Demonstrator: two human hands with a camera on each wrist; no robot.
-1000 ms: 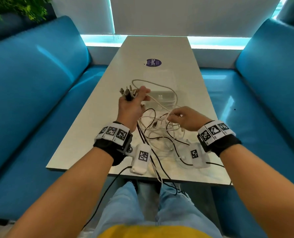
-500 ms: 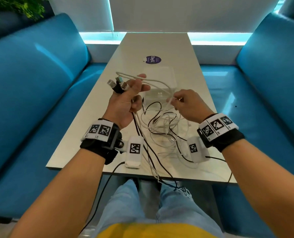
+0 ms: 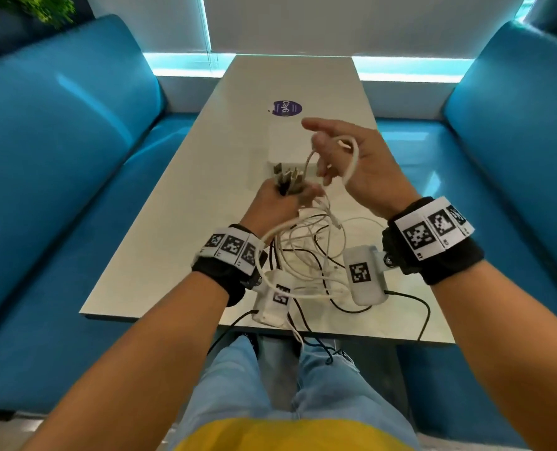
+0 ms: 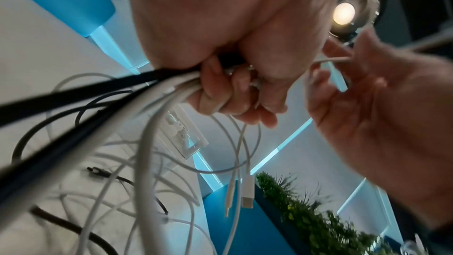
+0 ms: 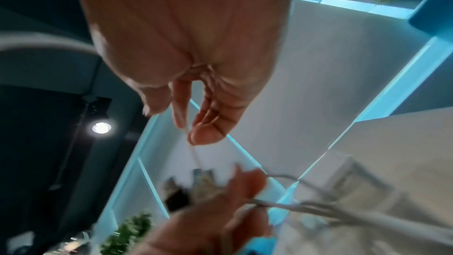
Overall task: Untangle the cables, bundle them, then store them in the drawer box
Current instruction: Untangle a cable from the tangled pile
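Note:
My left hand [image 3: 275, 203] grips a bunch of black and white cables just below their plug ends [image 3: 288, 180], which stick up out of the fist. The left wrist view shows its fingers [image 4: 220, 92] curled round the strands. My right hand [image 3: 368, 167] is raised just beyond it, a white cable [image 3: 352, 164] looped over it. In the right wrist view, thumb and finger pinch that thin cable [image 5: 193, 148]. The rest of the tangle [image 3: 313, 245] hangs down to the table [image 3: 179, 255]. The clear drawer box [image 3: 283, 138] stands behind the hands, partly hidden.
Blue sofas [image 3: 59, 157] flank the narrow table on both sides. A purple sticker [image 3: 285, 108] lies beyond the box. Black leads [image 3: 423, 314] from the wrist cameras trail over the near table edge above my knees.
My right hand has risen and moved forward, drawing a white cable loop up out of the tangle. My left hand has dropped lower and shifted right, still gripping the plug ends.

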